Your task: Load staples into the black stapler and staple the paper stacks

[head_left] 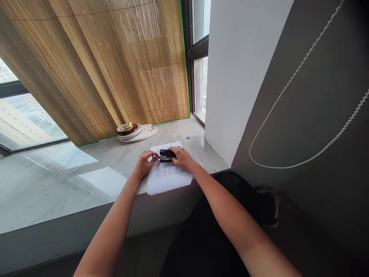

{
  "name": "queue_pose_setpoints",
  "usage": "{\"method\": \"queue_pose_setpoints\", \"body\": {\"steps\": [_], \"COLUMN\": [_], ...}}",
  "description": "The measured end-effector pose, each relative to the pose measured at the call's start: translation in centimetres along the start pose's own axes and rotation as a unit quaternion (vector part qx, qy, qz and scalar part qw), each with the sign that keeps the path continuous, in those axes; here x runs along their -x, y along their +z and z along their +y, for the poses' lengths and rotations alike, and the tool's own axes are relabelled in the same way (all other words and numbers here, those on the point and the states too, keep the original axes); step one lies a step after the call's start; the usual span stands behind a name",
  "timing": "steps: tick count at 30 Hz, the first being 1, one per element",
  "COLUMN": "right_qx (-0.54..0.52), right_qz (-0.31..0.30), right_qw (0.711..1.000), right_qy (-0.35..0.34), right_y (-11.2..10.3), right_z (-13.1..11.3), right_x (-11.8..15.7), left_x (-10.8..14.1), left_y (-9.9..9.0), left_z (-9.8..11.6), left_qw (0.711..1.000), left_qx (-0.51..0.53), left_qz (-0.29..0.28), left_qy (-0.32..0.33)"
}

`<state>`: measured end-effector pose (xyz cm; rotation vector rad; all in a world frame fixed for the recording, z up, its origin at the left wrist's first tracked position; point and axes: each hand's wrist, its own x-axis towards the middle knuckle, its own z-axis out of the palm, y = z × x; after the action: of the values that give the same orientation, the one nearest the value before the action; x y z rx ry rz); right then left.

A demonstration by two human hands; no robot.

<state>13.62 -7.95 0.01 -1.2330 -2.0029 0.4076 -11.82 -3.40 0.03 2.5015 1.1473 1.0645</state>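
A black stapler (pixel 166 153) is held above printed paper sheets (pixel 161 184), its top arm raised apart from the base so that metal shows between them. My right hand (pixel 181 157) is closed around its right end. At the opposite end, my left hand (pixel 144 162) pinches thumb and forefinger together by the metal part; what sits between those fingertips is too small to make out. The sheets lie on a grey stone window ledge (pixel 100 188), reaching its front edge. Two tiny dark pieces (pixel 188 137) rest on the ledge beyond the paper.
Stacked plates (pixel 131 135) stand at the back by a bamboo blind (pixel 115 65). Small bits of debris (pixel 74 170) are scattered on the ledge at left. A white wall column (pixel 242 69) rises at right, where a beaded cord (pixel 281 167) hangs.
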Motion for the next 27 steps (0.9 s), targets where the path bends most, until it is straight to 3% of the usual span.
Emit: {"method": "queue_pose_setpoints", "body": {"steps": [7, 19, 23, 27], "right_qx": [0.001, -0.044, -0.112, -0.151], "right_qz": [-0.007, 0.023, 0.056, 0.029], "right_qw": [1.0, 0.999, 0.992, 0.988], "right_qy": [0.001, 0.02, 0.032, 0.022], "right_y": [-0.4, -0.1, -1.6, -3.5], "right_z": [-0.3, 0.4, 1.7, 2.9], "right_x": [0.0, -0.5, -1.1, -1.1], "left_x": [0.0, -0.1, -0.1, 0.0], "left_y": [-0.3, -0.5, -0.7, -0.9], "left_z": [0.2, -0.3, -0.3, 0.0], "left_qw": [0.999, 0.999, 0.997, 0.994], "left_qx": [0.039, 0.026, 0.032, 0.053], "left_qz": [-0.003, 0.014, 0.048, 0.032], "left_qy": [-0.008, 0.044, 0.058, 0.085]}}
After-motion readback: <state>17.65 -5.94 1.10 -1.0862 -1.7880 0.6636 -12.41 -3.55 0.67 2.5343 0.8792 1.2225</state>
